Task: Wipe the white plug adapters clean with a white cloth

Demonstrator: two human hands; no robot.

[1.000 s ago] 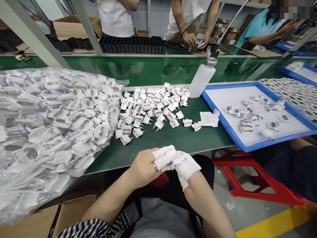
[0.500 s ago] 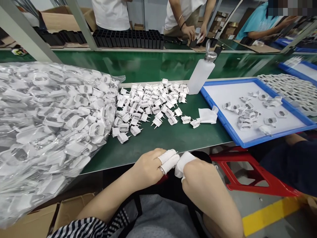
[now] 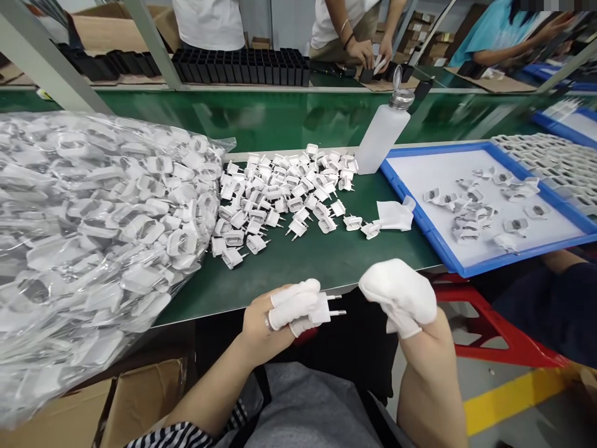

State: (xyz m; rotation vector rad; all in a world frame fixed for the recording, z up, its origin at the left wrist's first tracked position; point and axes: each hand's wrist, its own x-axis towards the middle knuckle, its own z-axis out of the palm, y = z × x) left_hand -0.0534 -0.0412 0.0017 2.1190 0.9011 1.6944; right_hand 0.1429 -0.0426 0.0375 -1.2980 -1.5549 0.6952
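My left hand (image 3: 280,314), with white finger covers on its fingers, grips a white two-pin plug (image 3: 321,309). The two metal pins point right, towards my other hand. A white cloth (image 3: 396,292) wraps the fingers of my right hand (image 3: 426,330), which is held apart from the plug, in front of the bench edge. The cloth hides how those fingers are bent. Beyond my hands, a heap of similar white plugs (image 3: 280,193) lies on the green bench (image 3: 280,267), a few of them loose at its right side.
At left bulges a clear plastic bag (image 3: 116,205) of white plug shells. A dispenser bottle (image 3: 382,137) stands behind a folded white cloth piece (image 3: 395,214). The blue-rimmed tray (image 3: 429,239) at right holds several plugs. A red stool (image 3: 508,339) is below; co-workers are across the bench.
My hands have moved apart. My right hand, with the cloth, has gone right and up; my left has shifted slightly left, and the plug in it now shows.
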